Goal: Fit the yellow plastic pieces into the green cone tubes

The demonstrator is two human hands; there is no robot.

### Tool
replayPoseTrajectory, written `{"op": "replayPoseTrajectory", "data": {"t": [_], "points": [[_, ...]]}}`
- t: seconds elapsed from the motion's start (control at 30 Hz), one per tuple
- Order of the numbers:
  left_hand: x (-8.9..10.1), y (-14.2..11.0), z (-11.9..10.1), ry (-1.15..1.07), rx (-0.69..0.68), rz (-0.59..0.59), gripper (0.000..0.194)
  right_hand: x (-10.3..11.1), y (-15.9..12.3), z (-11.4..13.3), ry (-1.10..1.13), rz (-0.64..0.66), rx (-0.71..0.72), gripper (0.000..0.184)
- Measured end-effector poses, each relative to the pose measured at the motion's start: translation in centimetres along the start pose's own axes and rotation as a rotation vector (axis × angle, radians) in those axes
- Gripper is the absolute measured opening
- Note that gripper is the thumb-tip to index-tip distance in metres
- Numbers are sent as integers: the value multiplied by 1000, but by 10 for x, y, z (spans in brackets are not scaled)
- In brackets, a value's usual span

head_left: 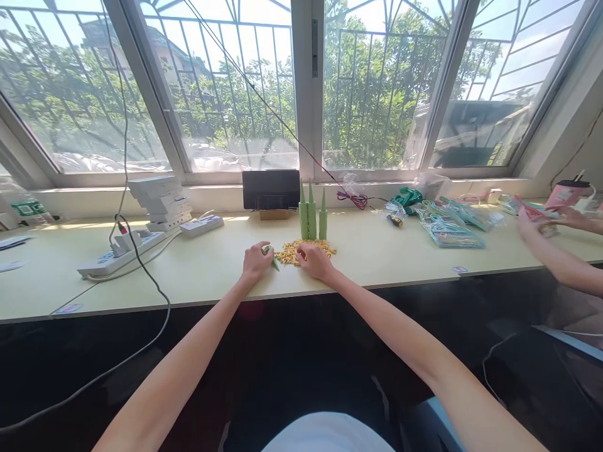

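My left hand (257, 260) is closed around a green pointed piece (276, 263), its tip slanting down toward the table; the fingers hide most of it. A loose pile of small yellow pieces (288, 252) is spread between my hands. Over the pile's right part, my right hand (315, 260) has its fingers bent and drawn together among the pieces. What those fingers pinch, if anything, is too small to make out. Just behind the pile stand three green pointed tubes (311, 216), upright, two side by side and one slightly apart on the right.
A dark tablet-like screen (271, 189) leans near the window. Power strips (122, 254) and stacked white boxes (160, 202) are at left, with a black cable hanging over the edge. Bagged cords (450, 226) lie at right, near another person's hands (549, 216).
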State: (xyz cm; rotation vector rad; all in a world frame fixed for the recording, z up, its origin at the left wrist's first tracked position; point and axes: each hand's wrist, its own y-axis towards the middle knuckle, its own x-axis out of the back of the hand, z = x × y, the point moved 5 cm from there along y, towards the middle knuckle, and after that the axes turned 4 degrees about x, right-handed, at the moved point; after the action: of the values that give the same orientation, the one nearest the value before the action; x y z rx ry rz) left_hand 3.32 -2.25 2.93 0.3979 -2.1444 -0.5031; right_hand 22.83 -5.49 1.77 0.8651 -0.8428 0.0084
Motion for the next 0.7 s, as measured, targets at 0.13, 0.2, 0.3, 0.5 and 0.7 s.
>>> {"op": "replayPoseTrajectory", "data": {"t": [0.13, 0.2, 0.3, 0.5, 0.7], "points": [[6, -6, -10, 2, -95, -47, 33, 0, 0, 1, 4, -4, 4, 9], [9, -11, -18, 1, -177, -57, 25, 1, 0, 1, 7, -5, 4, 9], [10, -19, -30, 9, -312, -25, 14, 1, 0, 1, 8, -8, 2, 10], [5, -28, -42, 19, -471, 95, 19, 0, 0, 0, 8, -3, -2, 9], [-1, -28, -41, 20, -503, 155, 18, 1, 0, 1, 9, 5, -8, 10]]}}
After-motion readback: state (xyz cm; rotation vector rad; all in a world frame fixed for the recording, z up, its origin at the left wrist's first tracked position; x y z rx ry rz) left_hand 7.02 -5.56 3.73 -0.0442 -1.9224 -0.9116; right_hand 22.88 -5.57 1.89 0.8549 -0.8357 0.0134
